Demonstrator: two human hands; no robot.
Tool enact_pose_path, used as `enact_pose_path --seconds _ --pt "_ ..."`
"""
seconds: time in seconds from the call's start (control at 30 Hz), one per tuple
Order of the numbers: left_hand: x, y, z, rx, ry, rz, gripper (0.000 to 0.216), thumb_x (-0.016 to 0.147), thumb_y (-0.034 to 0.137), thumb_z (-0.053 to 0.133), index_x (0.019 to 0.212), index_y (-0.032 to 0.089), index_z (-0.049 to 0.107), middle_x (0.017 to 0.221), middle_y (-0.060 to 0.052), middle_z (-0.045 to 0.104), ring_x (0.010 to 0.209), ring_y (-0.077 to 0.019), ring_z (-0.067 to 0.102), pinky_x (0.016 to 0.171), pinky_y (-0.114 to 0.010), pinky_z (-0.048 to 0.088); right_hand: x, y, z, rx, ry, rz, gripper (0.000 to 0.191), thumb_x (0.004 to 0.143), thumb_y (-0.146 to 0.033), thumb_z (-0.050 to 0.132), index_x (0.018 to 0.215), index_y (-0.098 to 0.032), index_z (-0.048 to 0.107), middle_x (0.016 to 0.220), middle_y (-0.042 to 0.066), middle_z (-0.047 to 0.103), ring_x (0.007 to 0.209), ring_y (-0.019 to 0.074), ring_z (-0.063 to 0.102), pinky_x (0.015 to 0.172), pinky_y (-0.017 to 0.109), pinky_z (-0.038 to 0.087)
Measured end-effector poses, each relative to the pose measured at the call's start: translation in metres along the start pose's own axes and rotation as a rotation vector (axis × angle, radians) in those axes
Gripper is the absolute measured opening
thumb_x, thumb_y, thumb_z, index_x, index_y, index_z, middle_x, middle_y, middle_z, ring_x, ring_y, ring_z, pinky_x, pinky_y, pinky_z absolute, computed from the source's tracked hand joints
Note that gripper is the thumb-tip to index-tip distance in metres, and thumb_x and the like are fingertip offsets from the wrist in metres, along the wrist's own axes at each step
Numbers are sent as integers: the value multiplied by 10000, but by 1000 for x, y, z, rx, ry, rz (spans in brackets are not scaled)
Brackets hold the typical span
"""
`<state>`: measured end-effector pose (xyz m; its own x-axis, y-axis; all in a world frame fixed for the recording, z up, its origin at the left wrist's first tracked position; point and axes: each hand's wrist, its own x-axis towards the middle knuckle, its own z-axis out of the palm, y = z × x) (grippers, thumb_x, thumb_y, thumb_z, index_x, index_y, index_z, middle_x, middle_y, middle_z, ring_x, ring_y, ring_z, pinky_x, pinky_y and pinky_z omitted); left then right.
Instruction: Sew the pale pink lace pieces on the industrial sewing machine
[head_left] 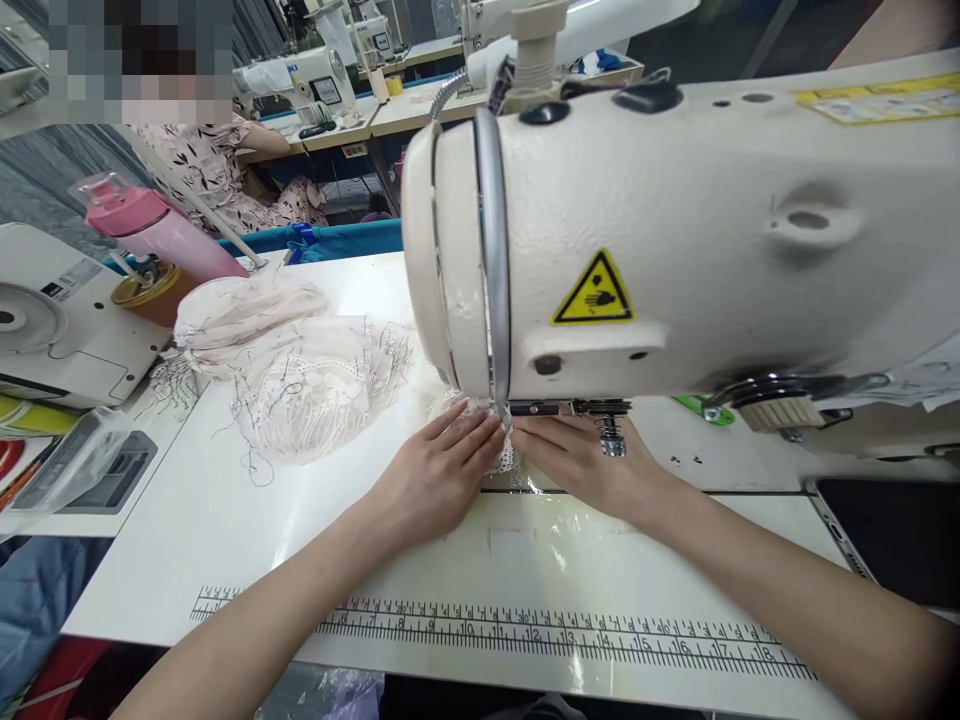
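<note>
My left grip (439, 475) lies flat, fingers straight and close together, over the pale lace (506, 460) under the head of the sewing machine (675, 230); it presses down on the lace, which shows between my two grips. My right grip (589, 462) has its fingers stretched toward the same spot, but machine parts hide some of it, so I cannot tell whether it pinches anything. Beyond my left grip, off to its left, a heap of similar pale cloth (315, 390) slumps on the bench (292, 540), loose threads trailing from it. I judge the lace light, limp and easily stretched, its holes likely to snag, and the smooth bench top would let it slide. Flat fingertips near the edge, clear of the needle area, should steady it better than a hard pinch or tug.
</note>
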<state>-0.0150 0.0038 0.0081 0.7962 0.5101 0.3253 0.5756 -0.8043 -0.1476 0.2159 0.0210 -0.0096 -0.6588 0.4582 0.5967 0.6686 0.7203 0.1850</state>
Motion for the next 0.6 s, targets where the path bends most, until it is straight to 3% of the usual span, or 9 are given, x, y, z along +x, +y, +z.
enact_pose_path --seconds 0.1,0.2,0.3,0.6 --pt "0 -4 -3 -21 -37 3 383 962 136 401 1281 48 596 1320 -139 627 1231 -240 611 1130 -446 443 5 -7 -2 -47 -9 -71 343 882 36 431 991 -187 667 966 1 740 727 127 590 605 334 344" --pt "-1 -6 -2 -27 -48 -8 367 950 142 414 1235 53 626 1326 -145 622 1239 -246 605 1144 -448 426 8 -12 -2 10 -6 -104 283 900 11 490 1032 -176 656 924 -6 729 854 119 606 786 306 420" --pt "-2 -6 0 0 -57 -14 387 951 136 410 1279 70 602 1338 -134 615 1257 -239 591 1145 -447 424 8 -15 0 27 38 -102 261 890 25 513 957 -180 659 878 -33 720 897 102 605 923 315 412" --pt "-2 -1 4 61 -41 -63 425 935 115 442 1342 78 560 1333 -135 621 1289 -254 562 1157 -447 403 6 -12 -2 9 -23 -100 339 909 42 426 987 -178 671 915 -7 728 874 103 610 905 303 440"
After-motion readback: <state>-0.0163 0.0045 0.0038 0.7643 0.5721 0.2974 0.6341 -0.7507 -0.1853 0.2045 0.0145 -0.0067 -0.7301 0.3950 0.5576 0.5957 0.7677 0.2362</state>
